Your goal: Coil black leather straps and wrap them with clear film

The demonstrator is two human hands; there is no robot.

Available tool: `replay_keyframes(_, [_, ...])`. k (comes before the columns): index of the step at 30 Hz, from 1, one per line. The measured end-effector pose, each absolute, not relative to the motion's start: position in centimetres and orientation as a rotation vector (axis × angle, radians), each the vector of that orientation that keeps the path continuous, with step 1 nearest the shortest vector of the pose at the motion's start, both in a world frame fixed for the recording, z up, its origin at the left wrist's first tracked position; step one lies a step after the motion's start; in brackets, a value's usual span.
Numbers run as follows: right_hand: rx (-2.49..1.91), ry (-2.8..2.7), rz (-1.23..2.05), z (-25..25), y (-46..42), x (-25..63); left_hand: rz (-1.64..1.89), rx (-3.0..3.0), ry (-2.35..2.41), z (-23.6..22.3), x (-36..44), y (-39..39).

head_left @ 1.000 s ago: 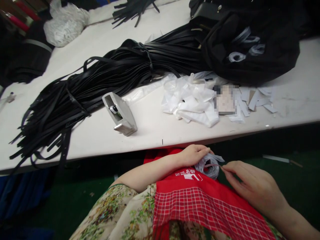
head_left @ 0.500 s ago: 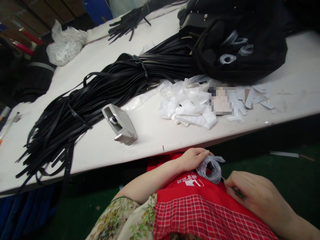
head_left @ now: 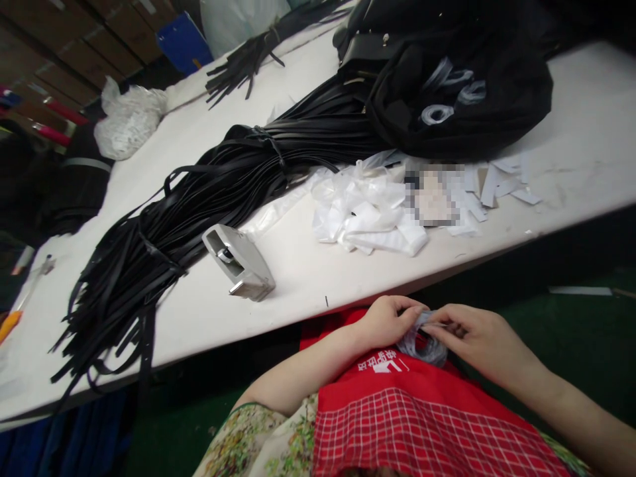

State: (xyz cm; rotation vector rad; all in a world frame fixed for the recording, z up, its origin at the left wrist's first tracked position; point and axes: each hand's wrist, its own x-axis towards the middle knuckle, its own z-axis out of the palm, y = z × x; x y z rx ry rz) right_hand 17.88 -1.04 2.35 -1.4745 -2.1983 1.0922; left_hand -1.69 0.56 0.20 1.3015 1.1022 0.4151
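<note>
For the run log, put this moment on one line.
left hand: holding grey coil | right hand: at coil | tape dispenser: on table | black straps: bundled, beyond dispenser

Obstacle beyond left hand (head_left: 390, 322): table edge (head_left: 365, 290)

coil (head_left: 433, 356) part hid by L hand (head_left: 390, 322) + R hand (head_left: 479, 339) | R forearm (head_left: 571, 404) cut @ pic edge | orange obj (head_left: 8, 324) cut @ L edge | pixelated patch (head_left: 433, 199) unreadable

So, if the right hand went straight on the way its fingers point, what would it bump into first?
Most likely the coil: the right hand is right up against it. Beyond lies the left hand, though depth is hard to judge from one view.
</note>
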Motion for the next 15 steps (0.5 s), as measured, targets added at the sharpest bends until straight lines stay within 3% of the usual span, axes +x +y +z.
replay_keyframes(6, [-1.484,-2.018,1.097,2.0,0.0,18.2,0.44,1.338,0.966,0.8,-2.0,0.7])
replay_keyframes(10, [-1.566,-1.736,1.33,1.2,-0.2,17.4,0.455,1.441,1.023,1.0,-2.0,0.2])
replay_keyframes(15, [-1.619,-1.533,1.39,-0.4,-0.3,17.6,0.484,1.481,1.136,1.2,-1.4,-0.6])
